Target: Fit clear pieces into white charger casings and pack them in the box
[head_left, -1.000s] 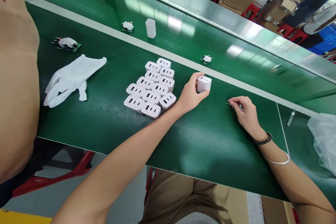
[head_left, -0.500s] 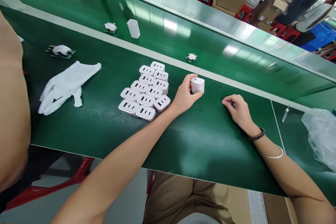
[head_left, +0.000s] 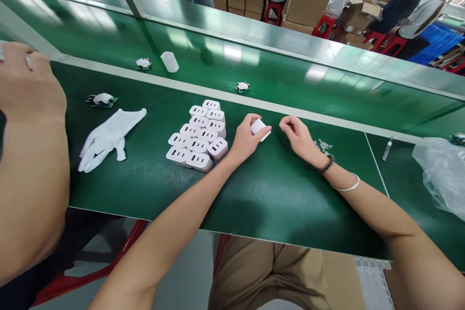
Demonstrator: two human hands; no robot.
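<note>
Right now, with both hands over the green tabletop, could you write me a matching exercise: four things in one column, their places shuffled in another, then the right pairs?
Things
1. White fabric glove
2. Single white plastic block with rounded edges
3. Small pale loose pieces
4. Crumpled clear plastic bag

Places
A. Scattered beside the bare right hand
B. At the right edge of the picture
C. Left of the grouped white slotted blocks
D. Held in the bare left hand

Pairs: 1-C, 2-D, 3-A, 4-B
</note>
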